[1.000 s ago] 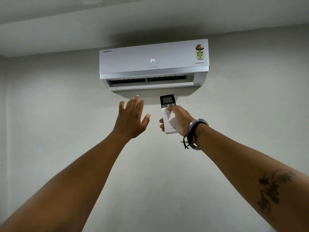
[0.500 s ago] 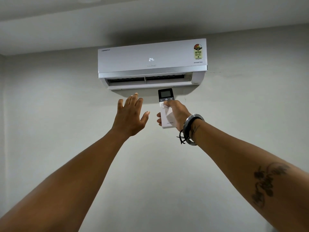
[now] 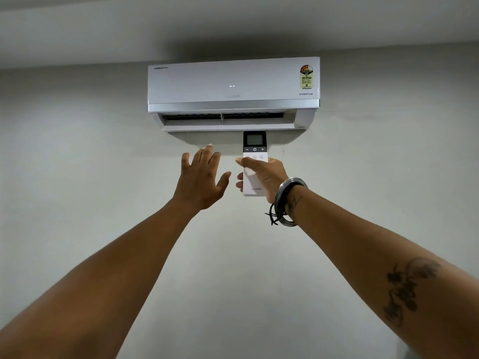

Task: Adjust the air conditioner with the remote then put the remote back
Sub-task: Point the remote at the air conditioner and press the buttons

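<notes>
A white wall-mounted air conditioner point(image 3: 233, 84) hangs high on the wall with its bottom flap open; only two faint dots show on its front display. My right hand point(image 3: 264, 177) holds a white remote point(image 3: 254, 151) upright just below the unit, its dark screen and button row on top, my thumb lying across the white buttons. My left hand point(image 3: 201, 177) is raised beside it, to the left, fingers spread and holding nothing, a short gap from the remote.
A plain pale wall point(image 3: 77, 177) fills the view, meeting the ceiling point(image 3: 233, 22) right above the unit. A metal bangle and dark threads point(image 3: 285, 203) sit on my right wrist. Both forearms stretch up from the bottom corners.
The display read 24 before and now shows only two small dots. Both hands and the remote have risen closer to the unit's underside. My thumb has slid lower on the remote.
</notes>
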